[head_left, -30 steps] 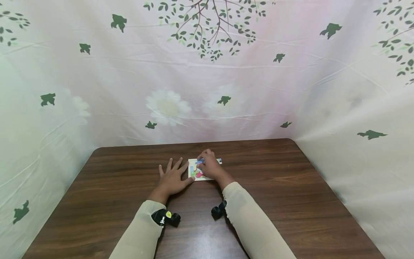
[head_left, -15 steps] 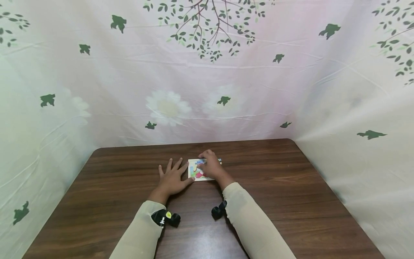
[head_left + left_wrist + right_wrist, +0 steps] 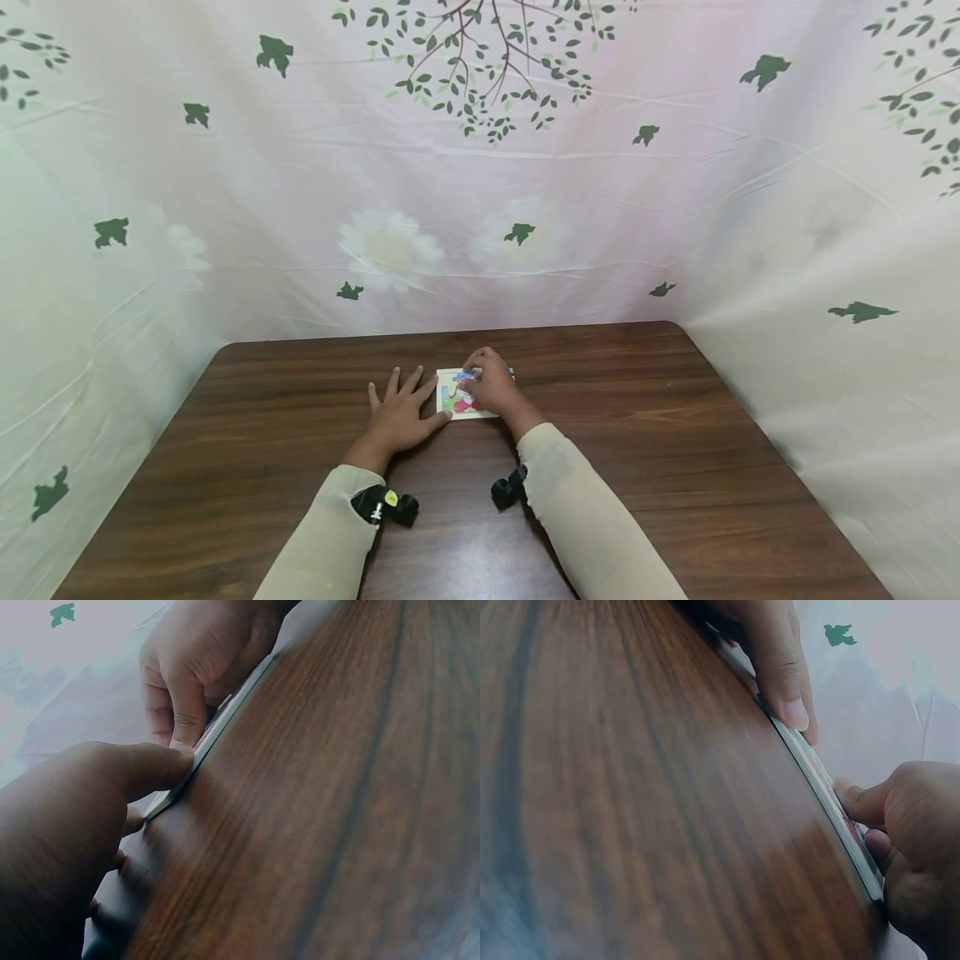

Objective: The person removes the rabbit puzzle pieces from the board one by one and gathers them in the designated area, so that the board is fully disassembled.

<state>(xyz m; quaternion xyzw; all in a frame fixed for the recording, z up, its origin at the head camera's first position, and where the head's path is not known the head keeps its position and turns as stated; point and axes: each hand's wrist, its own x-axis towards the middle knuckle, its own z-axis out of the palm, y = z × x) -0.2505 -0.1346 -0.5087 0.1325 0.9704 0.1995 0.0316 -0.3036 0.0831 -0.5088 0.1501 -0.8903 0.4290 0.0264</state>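
Note:
A small jigsaw puzzle board point(image 3: 445, 400) with a white border and a bright picture lies on the table. My left hand point(image 3: 397, 417) is spread flat at its left side, the thumb resting on the near left corner. Over the board's right half, my right hand point(image 3: 495, 387) bends its fingers and thumb down, with a blue puzzle piece point(image 3: 468, 372) showing between them, mostly hidden. The left wrist view shows the right hand point(image 3: 202, 652) close beside the left thumb point(image 3: 161, 766). In the right wrist view, the board's thin edge point(image 3: 821, 791) runs between both hands.
The brown wooden table point(image 3: 637, 467) spreads around the board. A small coloured bit point(image 3: 512, 372) shows at the board's far right corner, behind the right hand. A printed fabric backdrop point(image 3: 420, 183) with leaves, birds and flowers rises behind the table and along both sides.
The right hand's fingers have shifted slightly over the board, moving a little right, and cover more of the far right corner. The left hand and the board keep their places.

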